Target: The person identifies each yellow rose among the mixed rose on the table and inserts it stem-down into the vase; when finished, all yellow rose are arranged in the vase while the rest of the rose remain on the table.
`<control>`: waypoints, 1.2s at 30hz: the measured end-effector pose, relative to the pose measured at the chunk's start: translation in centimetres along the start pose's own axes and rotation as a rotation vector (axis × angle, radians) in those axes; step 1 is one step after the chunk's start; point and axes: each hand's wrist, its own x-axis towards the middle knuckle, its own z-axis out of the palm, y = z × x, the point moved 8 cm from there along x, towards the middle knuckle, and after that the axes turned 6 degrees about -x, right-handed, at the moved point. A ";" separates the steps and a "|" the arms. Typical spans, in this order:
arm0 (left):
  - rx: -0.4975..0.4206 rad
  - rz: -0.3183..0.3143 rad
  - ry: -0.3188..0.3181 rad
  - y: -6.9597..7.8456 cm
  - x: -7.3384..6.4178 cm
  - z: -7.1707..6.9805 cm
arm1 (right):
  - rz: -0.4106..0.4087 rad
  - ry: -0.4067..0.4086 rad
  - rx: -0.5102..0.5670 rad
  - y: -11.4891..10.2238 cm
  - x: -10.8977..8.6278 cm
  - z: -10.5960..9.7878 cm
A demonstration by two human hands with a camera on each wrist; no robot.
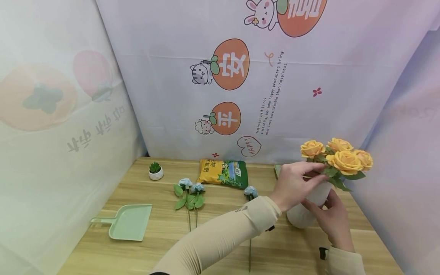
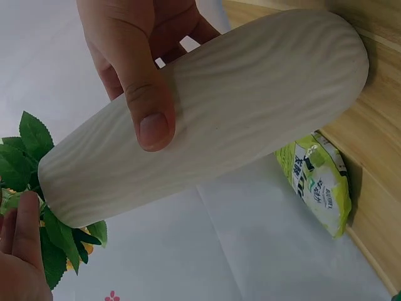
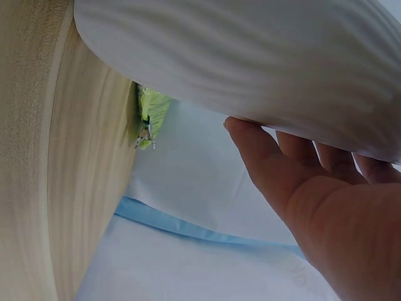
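Observation:
A white ribbed vase (image 1: 301, 217) stands tilted at the right of the table, its mouth leaning away to the right. Yellow roses (image 1: 345, 161) with green leaves rise from its mouth. My left hand (image 1: 298, 182) is at the mouth, thumb and fingers pinching the roses just below the blooms; the stems between them are hidden. Around the vase's side, my right hand (image 1: 334, 219) holds it, the thumb pressed along the ribbed wall in the left wrist view. Fingers (image 3: 260, 147) of this hand lie against the wall in the right wrist view.
Blue flowers (image 1: 191, 186) lie left of my left arm, and a single blue flower (image 1: 251, 191) lies partly under it. Along the back are a yellow-green bag (image 1: 223, 173), a lime-green bag (image 2: 319, 182) and a potted succulent (image 1: 156, 172). A green dustpan (image 1: 130, 222) rests at left.

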 end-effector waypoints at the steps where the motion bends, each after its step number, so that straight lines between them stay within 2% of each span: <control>1: 0.010 -0.001 -0.004 0.0 0.0 0.1 | 0.001 -0.004 0.000 0.1 0.0 0.0; 12: 0.180 -0.042 -0.079 -0.4 0.4 0.9 | 0.005 -0.046 0.023 0.2 0.0 0.1; 16: 0.211 -0.065 -0.100 -0.9 0.3 1.1 | 0.009 -0.035 0.007 0.2 -0.1 0.0; 21: 0.227 -0.066 -0.112 -1.1 0.2 1.2 | 0.008 -0.028 0.021 0.2 -0.2 0.1; 25: 0.213 -0.071 -0.117 -1.1 0.1 1.2 | 0.010 -0.034 0.022 0.1 -0.2 0.1; 30: 0.137 -0.077 -0.115 -1.1 -0.4 0.8 | 0.009 -0.028 0.013 -0.1 -0.1 0.0; 36: 0.028 -0.135 -0.169 -2.3 -2.3 0.0 | 0.004 -0.013 0.005 -0.1 -0.1 0.0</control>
